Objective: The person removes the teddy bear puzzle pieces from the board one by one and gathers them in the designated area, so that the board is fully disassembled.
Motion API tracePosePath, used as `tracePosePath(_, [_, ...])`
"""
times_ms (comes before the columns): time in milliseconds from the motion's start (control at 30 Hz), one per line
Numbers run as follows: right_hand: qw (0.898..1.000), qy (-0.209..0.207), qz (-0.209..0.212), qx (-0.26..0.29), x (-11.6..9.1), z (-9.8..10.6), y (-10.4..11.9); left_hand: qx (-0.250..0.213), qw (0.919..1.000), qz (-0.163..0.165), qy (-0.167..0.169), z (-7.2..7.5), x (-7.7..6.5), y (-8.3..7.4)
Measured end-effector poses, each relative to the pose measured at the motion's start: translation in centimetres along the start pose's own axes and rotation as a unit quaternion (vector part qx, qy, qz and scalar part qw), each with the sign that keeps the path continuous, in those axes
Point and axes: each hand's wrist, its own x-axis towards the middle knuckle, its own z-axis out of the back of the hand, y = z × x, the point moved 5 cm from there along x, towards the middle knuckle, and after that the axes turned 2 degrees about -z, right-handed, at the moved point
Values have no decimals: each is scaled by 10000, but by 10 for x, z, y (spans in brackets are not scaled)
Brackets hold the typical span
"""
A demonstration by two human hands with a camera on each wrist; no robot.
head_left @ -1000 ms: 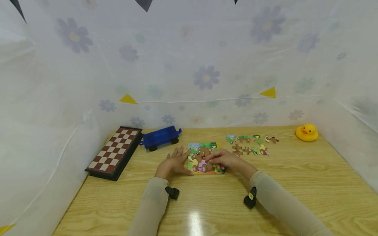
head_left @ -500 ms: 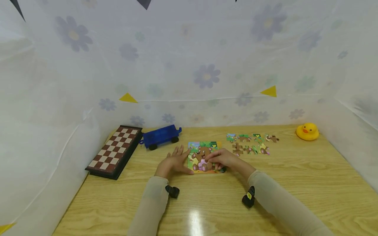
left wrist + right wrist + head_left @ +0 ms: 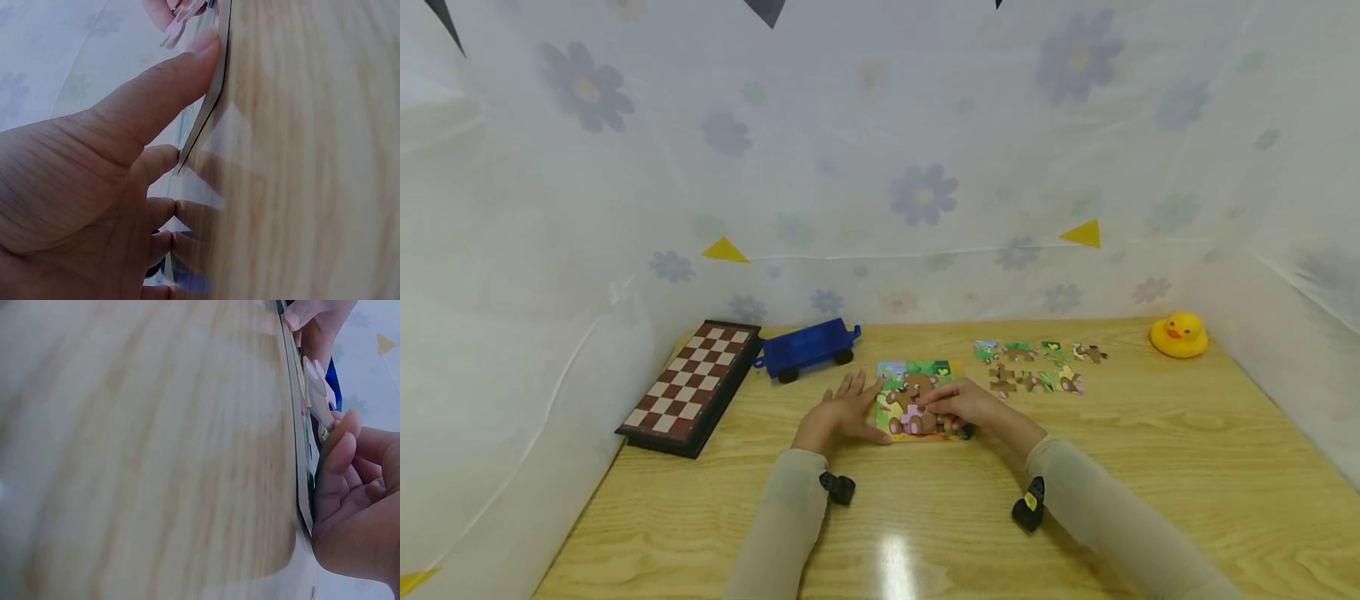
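A jigsaw puzzle board point(image 3: 891, 368) with a brown bear picture lies flat on the table. My left hand point(image 3: 844, 412) rests at its left side, fingers spread, the thumb point(image 3: 187, 62) touching the board's near edge. Over the right part of the board, my right hand point(image 3: 972, 402) pinches a pink and brown puzzle piece point(image 3: 319, 403) between thumb and fingertips. In the right wrist view the piece stands tilted over the board, and its far end points towards my left hand. My right hand hides the board's right side.
Several loose puzzle pieces point(image 3: 1002, 379) lie in two rows behind my right hand. A yellow rubber duck point(image 3: 1180, 336) sits at the back right. At the back left are a blue toy wagon point(image 3: 808, 347) and a checkered game board point(image 3: 692, 383). A flowered sheet encloses the table.
My right hand has shifted slightly left with the puzzle piece, which sits a little lower over the bear's belly. My left hand keeps its place.
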Motion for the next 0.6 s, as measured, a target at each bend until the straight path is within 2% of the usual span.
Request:
tracePosePath(300, [9993, 190, 302, -64, -11, 5, 10, 66, 10000, 10, 0, -2, 2, 1])
tracePosePath(600, [9985, 264, 406, 252, -25, 26, 11, 38, 10000, 15, 6, -2, 2, 2])
